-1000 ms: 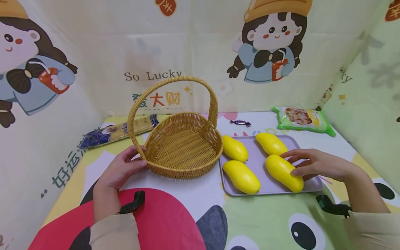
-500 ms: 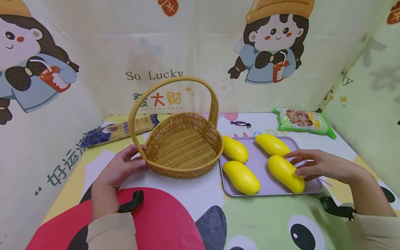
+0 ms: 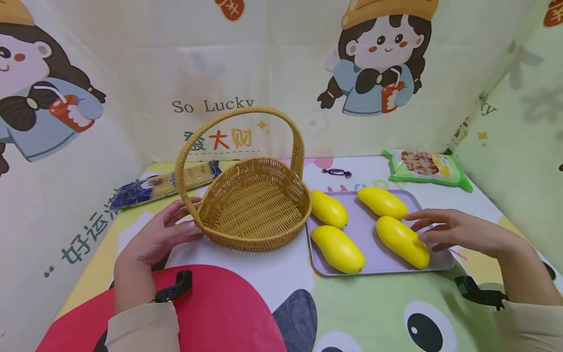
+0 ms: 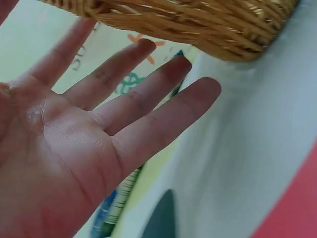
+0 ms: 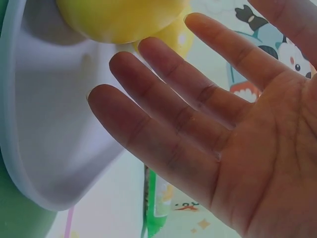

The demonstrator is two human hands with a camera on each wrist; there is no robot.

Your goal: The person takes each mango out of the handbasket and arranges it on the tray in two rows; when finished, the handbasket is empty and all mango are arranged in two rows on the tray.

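Note:
A tan wicker basket (image 3: 257, 208) with a tall arched handle stands left of centre, its woven floor showing. My left hand (image 3: 160, 232) is at its left side; in the left wrist view its fingers (image 4: 163, 121) stretch out just under the basket's rim, gripping nothing. To the right, a pale purple tray (image 3: 362, 249) bears several yellow mangoes, among them a near-right mango (image 3: 402, 242). Beside that one my right hand (image 3: 462, 232) hovers, fingertips close to its right side. The right wrist view shows those fingers (image 5: 153, 136) extended over the tray with nothing in them.
Behind the basket lies a blue and gold pasta packet (image 3: 164, 183). A purple-wrapped candy (image 3: 336, 172) sits at the back, and a green snack bag (image 3: 426, 168) is at the back right. Printed cloth covers table and walls.
My left hand has drawn slightly left, away from the basket. My right hand has eased right from the near-right mango, which shifted a little to the right.

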